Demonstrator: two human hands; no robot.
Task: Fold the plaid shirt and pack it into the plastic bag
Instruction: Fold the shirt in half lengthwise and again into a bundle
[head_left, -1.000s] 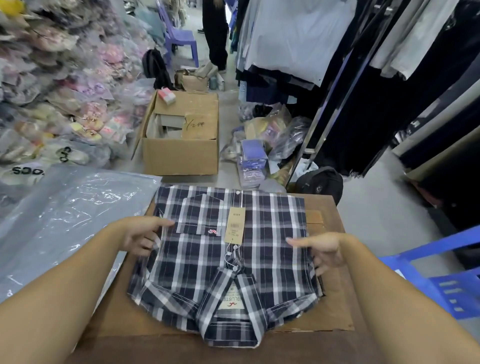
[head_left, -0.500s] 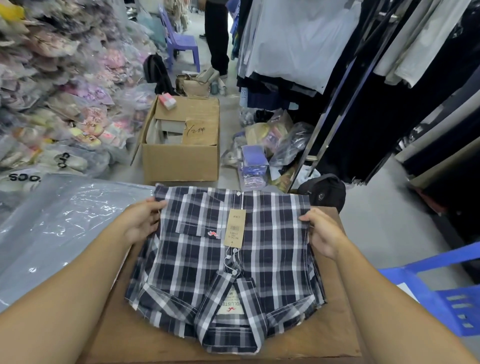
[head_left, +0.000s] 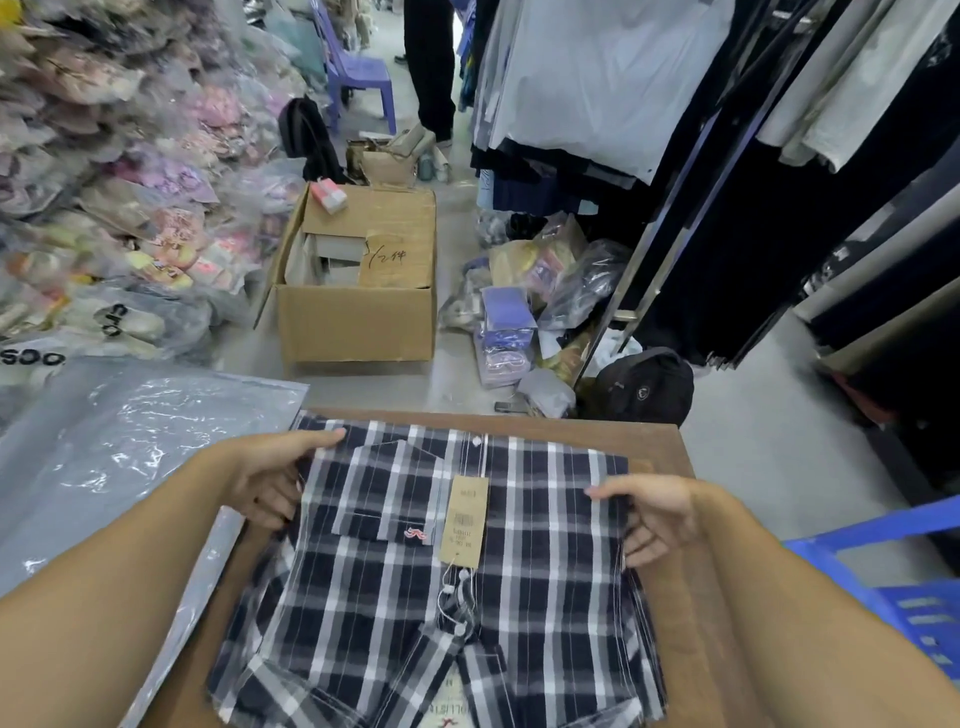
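Observation:
The folded plaid shirt (head_left: 524, 566), navy and white with a brown paper tag on its front, lies collar toward me on a brown wooden table (head_left: 613, 435). My left hand (head_left: 275, 478) grips the shirt's left edge near the far corner, thumb on top and fingers curled under. At the right edge, my right hand (head_left: 649, 512) holds the fabric the same way. A clear plastic bag (head_left: 114, 452) lies flat to the left of the shirt, partly on the table.
A cardboard box (head_left: 358, 322) stands open on the floor beyond the table. Bagged goods (head_left: 119, 197) pile up at the left. Hanging clothes (head_left: 597, 88) fill the right. A black backpack (head_left: 644, 387) sits past the table; a blue plastic chair (head_left: 893, 587) is at my right.
The view has shifted so the shirt sits lower and closer. Both hands went from resting on the shirt's sides to gripping its left and right edges.

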